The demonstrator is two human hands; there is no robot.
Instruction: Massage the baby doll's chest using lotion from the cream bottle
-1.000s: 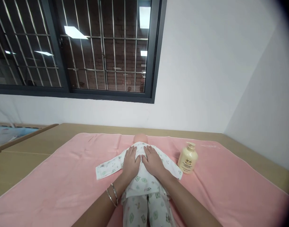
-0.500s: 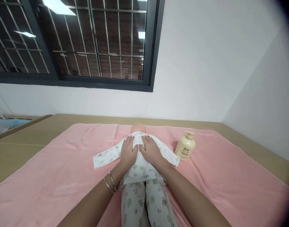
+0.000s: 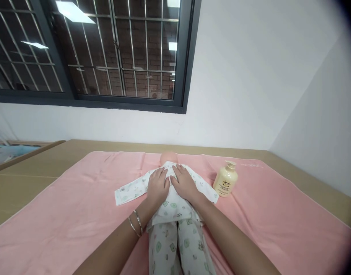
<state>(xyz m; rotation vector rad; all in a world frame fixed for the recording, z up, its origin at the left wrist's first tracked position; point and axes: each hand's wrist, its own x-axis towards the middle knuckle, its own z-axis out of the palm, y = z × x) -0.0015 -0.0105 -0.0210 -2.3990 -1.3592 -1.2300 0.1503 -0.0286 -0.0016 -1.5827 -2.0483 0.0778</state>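
A baby doll (image 3: 169,157) lies on a pink cloth, its head at the far end and its legs toward me. It wears a white long-sleeved top (image 3: 175,208) and matching trousers (image 3: 189,244) with a green print. Both sleeves spread out sideways. My left hand (image 3: 157,184) rests flat on the left side of the top's upper part, fingers stretched. On the right side, my right hand (image 3: 183,181) lies flat too, its thumb close to the left one. Neither hand grips anything. Two silver bangles (image 3: 135,223) circle my left wrist.
A pale yellow pump bottle (image 3: 225,179) stands just beyond the doll's right-hand sleeve end. The pink cloth (image 3: 63,214) covers most of a wooden surface (image 3: 29,183). Behind it rise a white wall (image 3: 235,95) and a dark-framed window (image 3: 129,105) with metal bars.
My left hand has shifted slightly on the top, its fingers angled a little more to the right. The right hand stays in place. The whole view has moved slightly.
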